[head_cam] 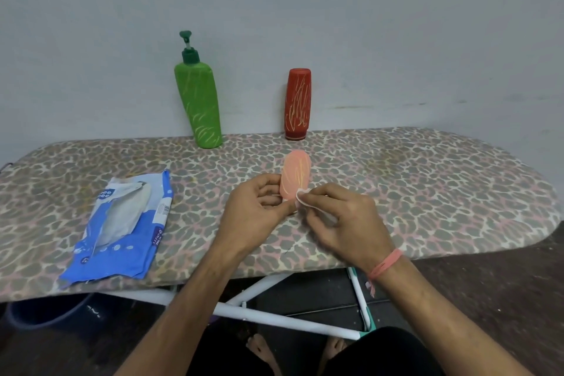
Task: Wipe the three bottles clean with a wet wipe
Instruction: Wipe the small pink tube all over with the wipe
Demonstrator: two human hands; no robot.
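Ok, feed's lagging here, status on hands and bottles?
Left hand holds peach bottle. Right hand pinches wipe against it. Green bottle, red bottle standing behind. Nothing blocking.

Soft, even, rather dim indoor light falls from above, with no glare and only faint shadows beneath the hands and by the bottles at the wall [396, 24]. Wide-angle distortion bows the board [427, 192] at its edges; the floor [503, 299] below is dark, and detail is slightly soft throughout
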